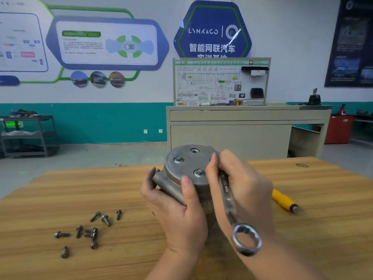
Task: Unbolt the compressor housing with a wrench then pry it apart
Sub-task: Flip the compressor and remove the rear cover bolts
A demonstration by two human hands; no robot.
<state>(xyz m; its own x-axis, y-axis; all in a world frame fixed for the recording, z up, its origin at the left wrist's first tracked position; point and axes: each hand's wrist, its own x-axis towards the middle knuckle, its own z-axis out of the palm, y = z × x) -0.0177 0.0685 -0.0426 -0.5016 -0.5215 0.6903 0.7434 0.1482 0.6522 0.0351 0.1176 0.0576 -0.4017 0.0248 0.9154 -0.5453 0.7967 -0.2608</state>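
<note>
- Chrome ring end of the wrench [246, 238] is closest to the camera, shaft running up through the right hand [240, 190], which is wrapped around it.
- left hand [177, 209] curls round the compressor housing [187, 174], thumb up its side; it sits mid wooden table [60, 199].
- two bolts [198, 172] still in the top face, one hole bare.
- loose bolts [91, 233] scattered left.
- yellow-handled tool [284, 200] lying right, partly behind the hand.
- beige cabinet [228, 136] further back, posters on the wall.
</note>
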